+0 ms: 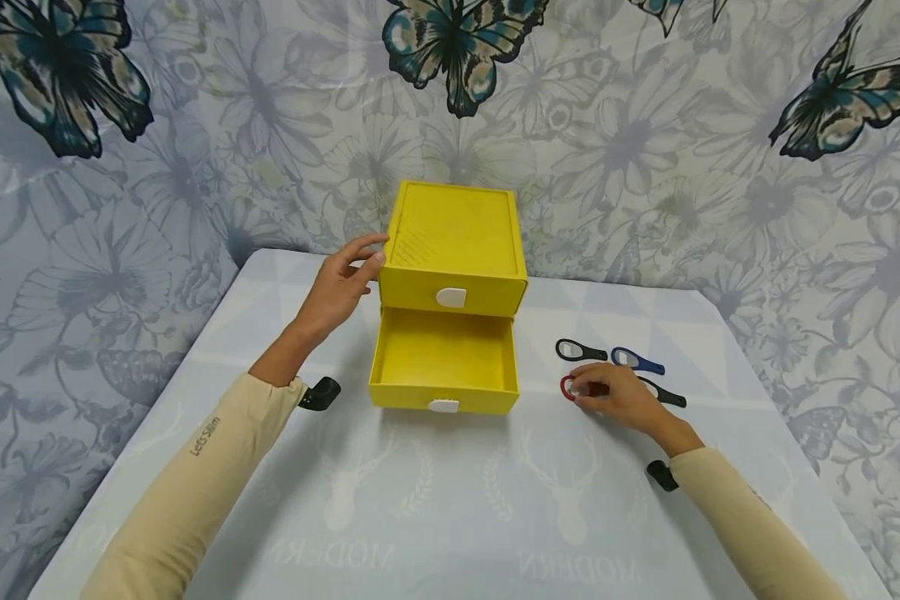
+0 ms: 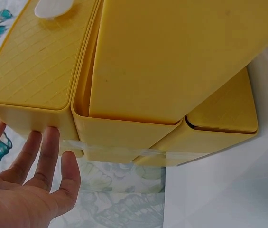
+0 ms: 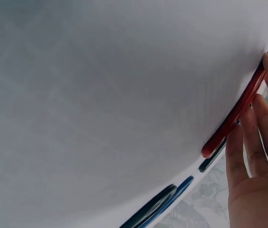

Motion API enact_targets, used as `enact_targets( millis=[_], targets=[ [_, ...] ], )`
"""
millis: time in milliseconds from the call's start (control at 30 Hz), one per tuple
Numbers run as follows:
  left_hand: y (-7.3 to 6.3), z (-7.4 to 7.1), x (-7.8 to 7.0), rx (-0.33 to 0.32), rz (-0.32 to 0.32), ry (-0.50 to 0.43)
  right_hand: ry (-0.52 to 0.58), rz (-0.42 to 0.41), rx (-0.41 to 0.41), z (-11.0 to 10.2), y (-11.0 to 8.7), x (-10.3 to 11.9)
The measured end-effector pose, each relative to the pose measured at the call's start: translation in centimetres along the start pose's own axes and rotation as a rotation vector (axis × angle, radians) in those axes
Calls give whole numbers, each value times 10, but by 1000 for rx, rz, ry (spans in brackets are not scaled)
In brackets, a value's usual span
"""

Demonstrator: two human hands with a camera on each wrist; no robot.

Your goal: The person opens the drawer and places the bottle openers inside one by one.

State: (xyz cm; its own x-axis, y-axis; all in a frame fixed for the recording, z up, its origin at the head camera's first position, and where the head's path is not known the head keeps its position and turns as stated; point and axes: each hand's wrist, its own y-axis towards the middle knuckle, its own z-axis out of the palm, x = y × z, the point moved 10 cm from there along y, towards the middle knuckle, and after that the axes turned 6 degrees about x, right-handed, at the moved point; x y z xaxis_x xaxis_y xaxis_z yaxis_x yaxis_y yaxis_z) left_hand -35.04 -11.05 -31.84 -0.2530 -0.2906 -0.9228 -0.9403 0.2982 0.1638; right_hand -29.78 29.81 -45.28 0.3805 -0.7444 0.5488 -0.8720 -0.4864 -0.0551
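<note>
A yellow drawer cabinet (image 1: 456, 229) stands on the table with its middle drawer (image 1: 446, 350) pulled out, the inside bare. My left hand (image 1: 337, 283) touches the cabinet's left side near the top with fingertips, fingers spread and fairly straight; in the left wrist view the hand (image 2: 34, 185) is beside the top drawer front (image 2: 39, 57). To the right, my right hand (image 1: 618, 396) pinches a red loop-ended handled tool (image 1: 567, 387) lying on the table. In the right wrist view, thumb and fingers lie along the red tool (image 3: 233, 116); its exact kind is unclear.
Similar loop-ended tools lie around the right hand: a black one (image 1: 581, 350), a blue one (image 1: 637, 360) and a dark one (image 1: 667, 394). A closed lower drawer (image 2: 228, 104) shows in the left wrist view. A patterned wall covering (image 1: 622, 167) rises behind the table.
</note>
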Motion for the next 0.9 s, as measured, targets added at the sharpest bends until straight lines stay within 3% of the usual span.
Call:
enact_targets(
  millis=[467, 700, 900],
  targets=[
    [1, -1, -1, -12, -3, 7, -55, -23, 19, 0, 1, 9],
    [1, -3, -1, -28, -9, 5, -22, -61, -9, -11, 2, 23],
    [0, -2, -2, -26, -9, 4, -65, -94, -37, -22, 0, 45]
  ],
)
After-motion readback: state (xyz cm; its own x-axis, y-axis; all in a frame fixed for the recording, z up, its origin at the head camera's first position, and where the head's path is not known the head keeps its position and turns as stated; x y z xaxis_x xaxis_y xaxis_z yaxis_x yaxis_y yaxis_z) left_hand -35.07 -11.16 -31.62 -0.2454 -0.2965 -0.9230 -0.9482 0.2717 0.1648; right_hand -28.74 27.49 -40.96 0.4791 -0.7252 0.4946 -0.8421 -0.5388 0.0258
